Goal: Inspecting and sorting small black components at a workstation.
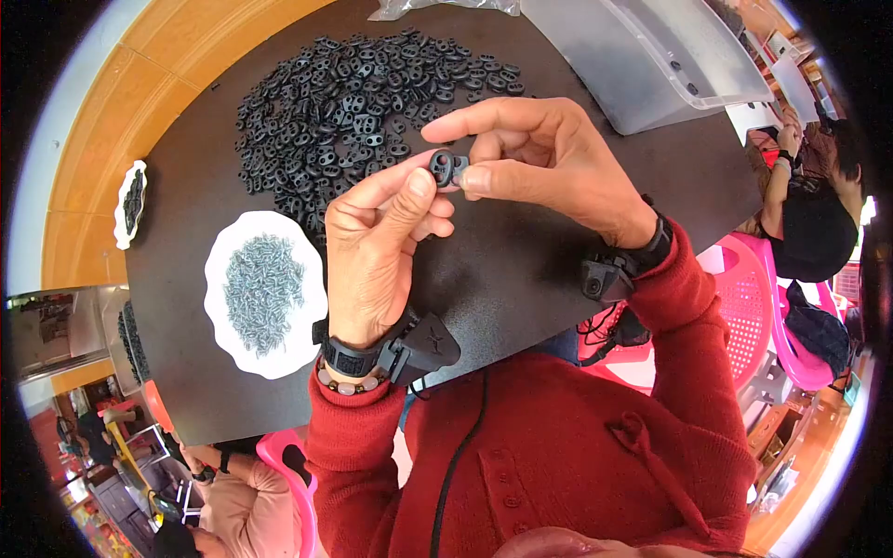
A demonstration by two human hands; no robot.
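Note:
Over the dark table, my left hand (pixel 383 212) pinches a small black two-hole cord lock (pixel 442 167) between thumb and fingers. From the other side my right hand (pixel 549 163) closes its thumb and a bent finger on the right end of the same piece, and its index finger stretches out above. What lies under the right thumb is hidden. Beyond my hands spreads a heap of black cord-lock pieces (pixel 326 107). Left of my left wrist, a white scalloped dish (pixel 221 321) holds many small silvery springs (pixel 265 293).
A clear plastic bin (pixel 642 56) stands at the far right of the dark table (pixel 186 186). A smaller white dish (pixel 124 219) with black pieces sits beyond the left edge. Pink chairs (pixel 744 298) and other people (pixel 814 209) are at the right; another person (pixel 246 502) sits lower left.

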